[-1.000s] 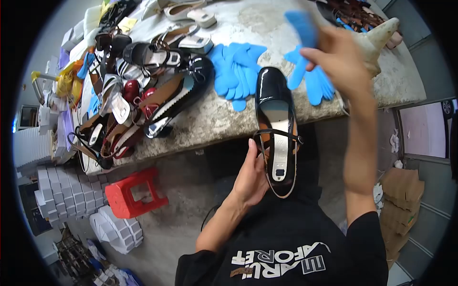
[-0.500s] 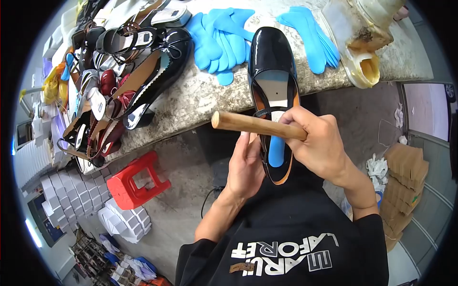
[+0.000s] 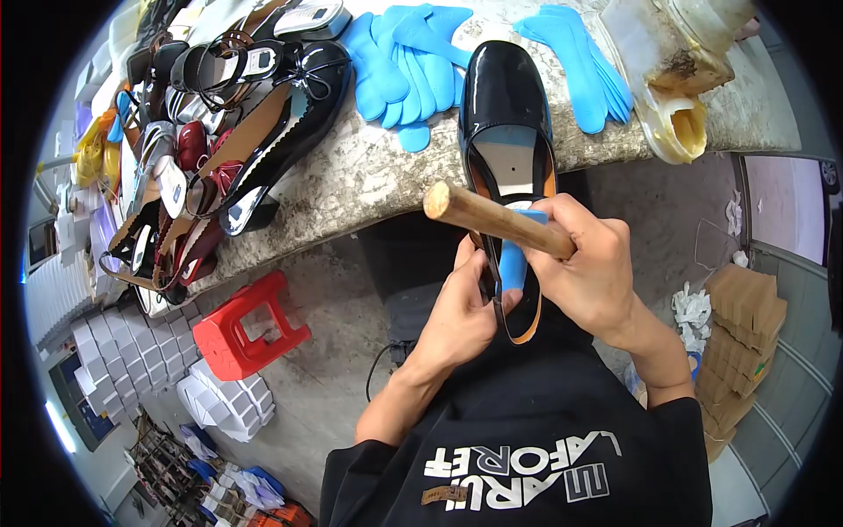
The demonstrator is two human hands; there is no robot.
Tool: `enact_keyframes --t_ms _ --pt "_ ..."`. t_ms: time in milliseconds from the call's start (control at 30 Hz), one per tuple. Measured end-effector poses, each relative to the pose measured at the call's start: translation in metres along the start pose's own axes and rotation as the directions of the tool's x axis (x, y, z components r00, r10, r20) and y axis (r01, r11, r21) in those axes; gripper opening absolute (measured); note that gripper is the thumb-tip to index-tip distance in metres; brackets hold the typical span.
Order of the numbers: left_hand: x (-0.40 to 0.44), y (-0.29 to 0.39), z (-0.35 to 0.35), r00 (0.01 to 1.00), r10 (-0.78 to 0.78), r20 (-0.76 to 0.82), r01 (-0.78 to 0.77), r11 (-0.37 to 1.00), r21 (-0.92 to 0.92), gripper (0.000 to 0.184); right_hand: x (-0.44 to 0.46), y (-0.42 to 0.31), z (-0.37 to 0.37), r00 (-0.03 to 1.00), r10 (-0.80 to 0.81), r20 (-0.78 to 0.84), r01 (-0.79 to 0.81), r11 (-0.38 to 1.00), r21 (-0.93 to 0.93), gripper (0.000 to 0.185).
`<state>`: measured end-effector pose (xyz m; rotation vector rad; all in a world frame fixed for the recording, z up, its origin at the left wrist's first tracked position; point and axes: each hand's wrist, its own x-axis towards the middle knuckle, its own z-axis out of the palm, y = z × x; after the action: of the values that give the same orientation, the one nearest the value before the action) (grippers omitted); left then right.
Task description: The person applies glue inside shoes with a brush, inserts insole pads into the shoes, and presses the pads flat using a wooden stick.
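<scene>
A black patent shoe (image 3: 503, 94) lies toe-forward, its front on the table edge and its heel end toward my body. My left hand (image 3: 461, 307) grips the shoe's left side near the heel, thumb inside the opening. A blue insole pad (image 3: 512, 263) sits in the heel part, its front end raised by my right fingers. My right hand (image 3: 584, 263) is closed around a round wooden stick (image 3: 492, 215) that points left across the shoe. The other end of the stick is hidden in that hand.
Stacked blue insole pads (image 3: 408, 75) and a second blue stack (image 3: 580, 75) lie on the worn table (image 3: 351, 189). A glue-crusted container (image 3: 672, 88) stands right. Assorted shoes (image 3: 290, 132) pile up left. A red stool (image 3: 250, 329) and brown cartons (image 3: 742, 342) are on the floor.
My left hand has moved forward onto the shoe's side, its thumb now inside. The blue pad's front end has risen under my right fingers. The stick's free end has shifted right.
</scene>
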<state>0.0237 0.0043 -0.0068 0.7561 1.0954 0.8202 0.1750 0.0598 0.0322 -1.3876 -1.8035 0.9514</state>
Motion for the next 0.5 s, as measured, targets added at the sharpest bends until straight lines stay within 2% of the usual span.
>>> enact_keyframes --t_ms 33,67,100,133,167,200,233,300,333,400,433,500 --pt "0.0 -0.003 -0.001 1.0 0.027 0.011 -0.027 0.998 0.064 0.036 -0.001 0.0 -0.002 1.0 -0.002 0.004 0.002 1.0 0.0 0.012" --pt "0.0 -0.002 -0.001 1.0 -0.013 -0.001 0.013 0.994 0.105 0.036 0.0 0.001 -0.005 0.992 -0.125 -0.024 0.123 0.988 -0.097 0.014" --pt "0.001 -0.013 -0.008 0.999 -0.034 0.038 0.021 0.956 0.292 0.049 0.001 0.002 -0.008 0.967 -0.253 -0.037 0.242 0.951 -0.194 0.017" --pt "-0.002 -0.009 0.0 1.0 0.001 -0.023 0.002 0.992 0.13 0.049 0.003 0.005 -0.006 0.931 -0.357 -0.073 0.325 0.906 -0.272 0.022" --pt "-0.004 -0.005 0.008 0.996 0.026 -0.088 -0.029 0.999 -0.034 0.049 0.005 0.004 -0.006 0.93 -0.363 -0.063 0.335 0.904 -0.267 0.022" --pt "-0.002 -0.012 0.001 0.993 0.108 -0.037 -0.097 0.97 0.224 0.052 0.008 0.0 -0.008 0.936 -0.343 -0.08 0.306 0.905 -0.296 0.023" --pt "-0.001 -0.01 0.0 0.992 0.114 -0.046 -0.101 0.97 0.222 0.052 0.013 0.002 -0.008 0.927 -0.364 -0.09 0.323 0.897 -0.302 0.022" --pt "0.0 -0.002 -0.001 0.998 -0.061 0.027 0.056 0.983 0.175 0.051 0.023 0.006 -0.008 0.907 -0.407 -0.11 0.357 0.88 -0.314 0.022" --pt "0.0 0.001 0.003 1.0 0.027 0.009 -0.028 0.996 0.081 0.055 0.025 0.007 -0.009 0.946 -0.305 -0.11 0.265 0.924 -0.277 0.021" --pt "-0.001 0.0 0.006 1.0 0.03 0.005 -0.031 0.999 0.043 0.056 0.03 0.007 -0.007 0.981 -0.147 -0.123 0.111 0.959 -0.262 0.024" --pt "-0.001 0.0 0.006 1.0 0.031 0.0 -0.031 1.0 0.005 0.057 0.031 0.007 -0.005 0.982 -0.146 -0.123 0.109 0.958 -0.263 0.024" --pt "-0.001 0.003 0.005 0.999 0.037 0.017 -0.038 0.998 0.048 0.059 0.033 0.009 -0.003 0.988 -0.093 -0.121 0.079 0.99 -0.114 0.03"
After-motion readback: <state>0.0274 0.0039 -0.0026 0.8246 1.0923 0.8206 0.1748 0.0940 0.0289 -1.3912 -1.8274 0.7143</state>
